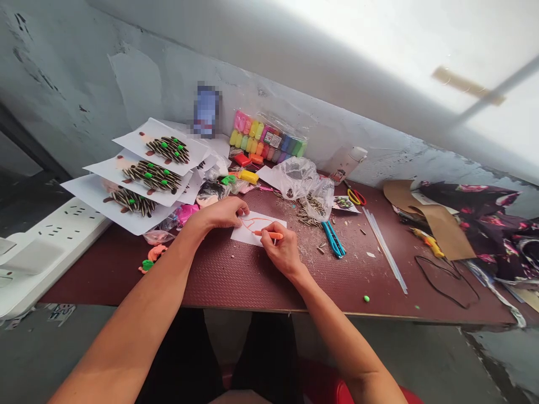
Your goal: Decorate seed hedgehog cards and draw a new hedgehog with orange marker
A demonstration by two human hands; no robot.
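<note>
A small white sheet of paper (273, 225) lies on the dark red tabletop (236, 280), with a thin orange line drawing (251, 225) on it. My right hand (281, 249) grips an orange marker (257, 233) with its tip on the sheet. My left hand (223, 214) rests palm down at the sheet's far left corner, its fingertips touching the paper and holding nothing. Part of the drawing is hidden under my right hand.
Seed-and-clay pictures on white sheets (147, 174) stand at the left, with a pack of coloured clay (265, 137) behind. A plastic bag of seeds (307, 188), a blue utility knife (333, 239), scissors (356, 196) and clear rods (385, 249) lie right. A power strip (54, 238) sits left.
</note>
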